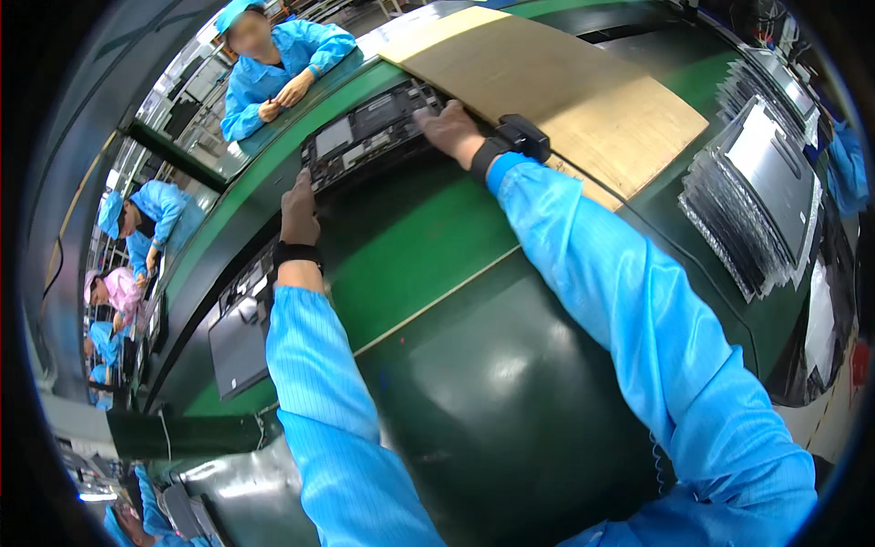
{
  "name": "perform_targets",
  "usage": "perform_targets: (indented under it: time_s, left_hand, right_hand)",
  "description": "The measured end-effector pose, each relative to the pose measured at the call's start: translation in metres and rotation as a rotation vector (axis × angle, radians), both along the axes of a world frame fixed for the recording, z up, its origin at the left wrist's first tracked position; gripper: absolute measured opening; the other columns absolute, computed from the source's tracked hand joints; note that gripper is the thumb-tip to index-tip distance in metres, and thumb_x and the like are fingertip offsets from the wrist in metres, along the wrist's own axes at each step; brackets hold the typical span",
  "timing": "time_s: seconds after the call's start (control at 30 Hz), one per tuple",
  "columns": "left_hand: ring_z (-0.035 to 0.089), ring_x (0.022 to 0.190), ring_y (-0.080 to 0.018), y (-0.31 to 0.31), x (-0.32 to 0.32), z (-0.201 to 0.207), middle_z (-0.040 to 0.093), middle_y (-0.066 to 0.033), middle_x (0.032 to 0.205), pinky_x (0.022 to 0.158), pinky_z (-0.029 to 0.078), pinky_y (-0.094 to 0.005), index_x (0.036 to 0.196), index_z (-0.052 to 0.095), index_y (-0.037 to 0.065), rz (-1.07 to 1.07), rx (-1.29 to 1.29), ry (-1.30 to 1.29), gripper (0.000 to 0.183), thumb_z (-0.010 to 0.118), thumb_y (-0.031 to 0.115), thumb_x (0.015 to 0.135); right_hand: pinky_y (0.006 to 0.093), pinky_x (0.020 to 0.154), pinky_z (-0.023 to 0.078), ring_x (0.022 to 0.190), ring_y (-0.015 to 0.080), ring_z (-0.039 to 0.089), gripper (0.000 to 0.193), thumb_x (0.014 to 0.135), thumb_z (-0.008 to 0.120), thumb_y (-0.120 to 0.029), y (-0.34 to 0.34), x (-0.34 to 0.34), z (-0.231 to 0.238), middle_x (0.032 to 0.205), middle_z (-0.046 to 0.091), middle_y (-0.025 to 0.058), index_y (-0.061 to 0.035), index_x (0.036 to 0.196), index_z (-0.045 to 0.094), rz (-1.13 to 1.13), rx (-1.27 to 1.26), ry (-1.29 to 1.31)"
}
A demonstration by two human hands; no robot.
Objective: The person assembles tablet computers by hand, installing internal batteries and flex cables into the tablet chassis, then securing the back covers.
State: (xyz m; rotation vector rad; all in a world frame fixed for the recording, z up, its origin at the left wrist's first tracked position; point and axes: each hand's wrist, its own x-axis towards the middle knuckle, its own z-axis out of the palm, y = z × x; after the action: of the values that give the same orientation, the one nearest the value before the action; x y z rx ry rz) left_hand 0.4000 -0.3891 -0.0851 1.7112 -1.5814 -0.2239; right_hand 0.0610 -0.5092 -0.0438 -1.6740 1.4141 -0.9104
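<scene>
Two open devices point(369, 132) point(239, 333), one board point(556, 91), two hands point(299, 211) point(447, 128)

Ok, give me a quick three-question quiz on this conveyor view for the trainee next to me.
1. True or false: both hands, left hand and right hand, rest on the open device chassis.
2. What lies on the green conveyor belt just beyond the chassis? A) a tan board B) a red bin C) a coil of cable
3. Fill in: the stack of flat panels sits at the person's ____ side.

Key: 1 true; 2 A, the tan board; 3 right.
</scene>
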Motion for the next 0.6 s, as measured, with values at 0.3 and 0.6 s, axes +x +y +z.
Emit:
perform_targets:
  time_s: [0.3,0.6]
  left_hand:
    - [0.071,0.105,-0.0317,-0.04,0.007,-0.038,0.072,-0.0186,0.116,0.097,0.055,-0.0392,0.117,0.069,0.001,-0.137,-0.369,-0.004,0.04,0.078,0.002,0.078]
    - [0.066,0.103,-0.0258,-0.012,-0.175,0.056,0.07,-0.0112,0.108,0.092,0.056,-0.049,0.114,0.07,0.004,-0.054,-0.049,1.425,0.019,0.069,0.01,0.095]
  right_hand:
    - [0.0427,0.08,0.055,0.094,0.035,0.072,0.04,0.088,0.073,-0.027,-0.018,-0.011,-0.02,0.101,0.074,0.0243,0.0086,0.106,0.069,-0.024,0.174,-0.535]
    - [0.0355,0.079,0.053,0.089,0.0178,0.068,0.031,0.094,0.069,-0.025,0.027,-0.14,0.013,0.101,0.073,0.0053,-0.0024,0.115,0.068,0.074,0.11,-0.811]
